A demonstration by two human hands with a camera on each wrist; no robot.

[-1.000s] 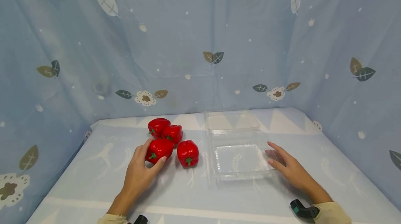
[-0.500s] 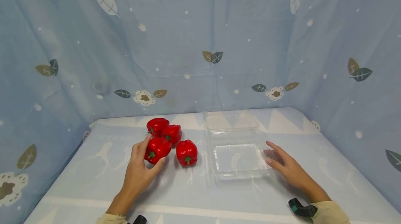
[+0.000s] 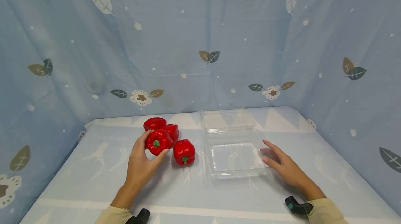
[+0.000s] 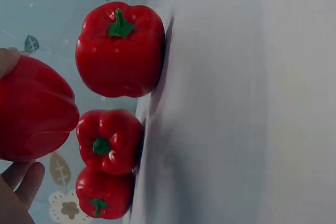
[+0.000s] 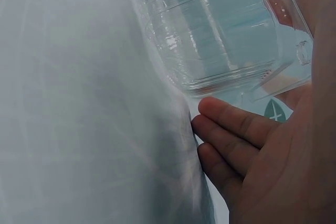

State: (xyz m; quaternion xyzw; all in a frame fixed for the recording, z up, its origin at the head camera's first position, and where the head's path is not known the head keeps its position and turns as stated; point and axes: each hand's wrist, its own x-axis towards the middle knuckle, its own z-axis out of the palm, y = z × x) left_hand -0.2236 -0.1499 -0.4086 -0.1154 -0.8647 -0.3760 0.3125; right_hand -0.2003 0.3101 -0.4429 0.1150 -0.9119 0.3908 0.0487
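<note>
Left hand (image 3: 140, 165) grips a pepper (image 3: 158, 142)
Its stem faces the camera; right hand (image 3: 283, 168) lies open against the tray (image 3: 235, 173)

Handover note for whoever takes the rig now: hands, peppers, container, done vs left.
Left hand grips one red pepper, raised slightly off the table.
Right hand is open, fingers against the clear clamshell container's right edge.
Three other peppers lie on the cloth left of the container.
Done: container open, nothing in it.
Left: likely all four peppers go in.
</note>
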